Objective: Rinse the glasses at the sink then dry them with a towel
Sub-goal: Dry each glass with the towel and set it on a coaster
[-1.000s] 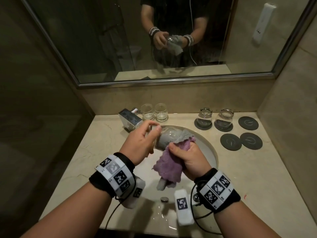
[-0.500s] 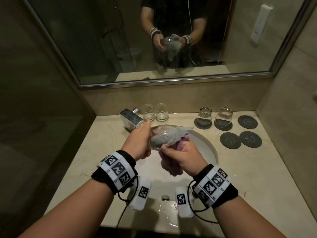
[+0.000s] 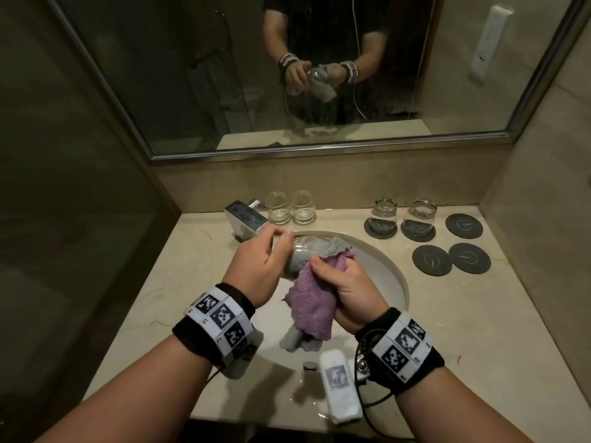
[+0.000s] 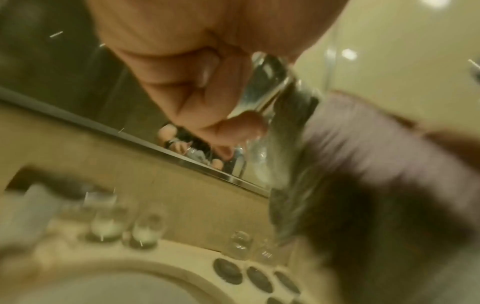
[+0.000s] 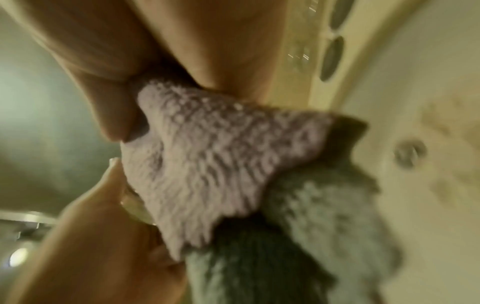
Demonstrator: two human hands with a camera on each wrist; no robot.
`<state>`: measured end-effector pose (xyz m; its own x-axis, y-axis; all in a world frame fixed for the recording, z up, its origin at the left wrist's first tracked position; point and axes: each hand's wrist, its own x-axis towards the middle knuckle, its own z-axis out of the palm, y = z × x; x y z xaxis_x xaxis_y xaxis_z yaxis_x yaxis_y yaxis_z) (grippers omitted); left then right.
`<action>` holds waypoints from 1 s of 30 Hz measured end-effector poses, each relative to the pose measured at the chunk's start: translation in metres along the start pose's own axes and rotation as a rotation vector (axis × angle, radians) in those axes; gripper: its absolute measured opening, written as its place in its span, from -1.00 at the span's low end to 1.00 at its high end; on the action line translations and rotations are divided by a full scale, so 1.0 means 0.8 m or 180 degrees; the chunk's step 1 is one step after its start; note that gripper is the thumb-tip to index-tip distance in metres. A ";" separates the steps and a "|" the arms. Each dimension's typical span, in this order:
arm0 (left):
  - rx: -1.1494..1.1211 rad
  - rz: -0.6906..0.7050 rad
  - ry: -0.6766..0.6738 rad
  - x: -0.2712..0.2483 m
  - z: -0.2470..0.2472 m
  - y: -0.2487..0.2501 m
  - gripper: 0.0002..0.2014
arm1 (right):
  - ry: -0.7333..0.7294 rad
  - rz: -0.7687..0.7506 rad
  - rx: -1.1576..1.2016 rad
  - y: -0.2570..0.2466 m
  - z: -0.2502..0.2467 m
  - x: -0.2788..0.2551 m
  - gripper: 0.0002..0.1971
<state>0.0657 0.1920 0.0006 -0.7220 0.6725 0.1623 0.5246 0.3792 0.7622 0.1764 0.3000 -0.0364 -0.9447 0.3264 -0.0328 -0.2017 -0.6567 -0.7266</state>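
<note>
Gripping a clear drinking glass [image 3: 299, 251] held on its side over the round white sink basin [image 3: 388, 282], the left hand [image 3: 259, 266] curls its fingers [image 4: 207, 115] and thumb round the closed end of the glass. The right hand [image 3: 348, 289] is closed round a purple-and-grey fleecy towel [image 3: 310, 302], thumb on top, bunching it against the open end of the glass; a grey fold of the towel sits inside the glass, and the loose tail hangs below the right hand over the basin. The two hands are just beside each other, joined by glass and cloth.

Beyond the left hand, a square chrome tap [image 3: 246, 220] stands at the basin's edge, with two upright clear tumblers [image 3: 291, 207] just beside it on the beige marble surface [image 3: 479, 330]. Beyond and to the right of the right hand, two upturned clear glasses [image 3: 399, 215] rest on dark round coasters, near three bare dark round coasters [image 3: 451, 247]. A wall mirror [image 3: 192, 75] above the surface reflects both hands, glass and towel. The wrist views are blurred.
</note>
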 end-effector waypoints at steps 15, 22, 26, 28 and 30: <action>-0.1312 -0.1557 -0.0431 0.008 0.001 -0.002 -0.32 | 0.0120 -0.0114 -0.1378 0.010 0.000 -0.006 -0.83; -0.0208 0.0214 0.0185 -0.001 0.001 -0.011 -0.48 | 0.0013 -0.0159 -0.0070 0.004 0.002 -0.003 -0.68; -0.1486 -0.1651 -0.0465 0.005 0.003 0.001 -0.36 | -0.0051 -0.0179 -0.1331 0.003 -0.005 -0.010 -0.88; -0.0941 -0.1074 -0.0200 0.001 0.005 -0.005 -0.46 | -0.0015 -0.0287 -0.1287 0.005 -0.003 -0.011 -0.88; -0.0190 0.0118 0.0214 -0.006 0.003 -0.012 -0.54 | 0.0072 -0.0400 -0.0816 0.006 0.001 -0.010 -0.79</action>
<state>0.0653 0.1870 -0.0092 -0.7324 0.6404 0.2312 0.5250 0.3150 0.7906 0.1828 0.2935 -0.0394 -0.9098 0.4114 0.0552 -0.2421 -0.4179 -0.8756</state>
